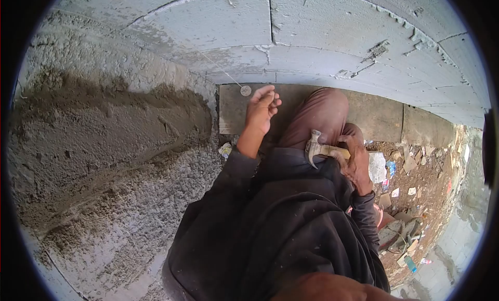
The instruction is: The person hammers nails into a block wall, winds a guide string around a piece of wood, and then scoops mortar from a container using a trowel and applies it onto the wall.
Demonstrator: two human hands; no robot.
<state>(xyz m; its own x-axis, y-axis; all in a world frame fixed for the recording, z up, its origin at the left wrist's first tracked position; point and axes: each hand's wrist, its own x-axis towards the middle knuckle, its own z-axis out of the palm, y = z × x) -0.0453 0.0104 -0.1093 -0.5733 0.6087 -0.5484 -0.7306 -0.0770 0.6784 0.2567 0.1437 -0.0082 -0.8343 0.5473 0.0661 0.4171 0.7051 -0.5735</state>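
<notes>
My left hand [262,109] is raised in front of the block wall, its fingers curled together. Whatever small thing may be between its fingertips is too small to name. Just left of it a small round disc [246,91] hangs at the end of a thin string that runs up to the left. Over my lap, my right hand [356,163] is wrapped round the handle of a claw hammer [315,149]. The hammer's metal head points left and lies close to my thigh.
A pale block wall [332,62] rises ahead, with brown boards [374,111] along its foot. Rough wet mortar [104,129] covers the surface at left. Rubble and litter [410,181] lie on the ground at right.
</notes>
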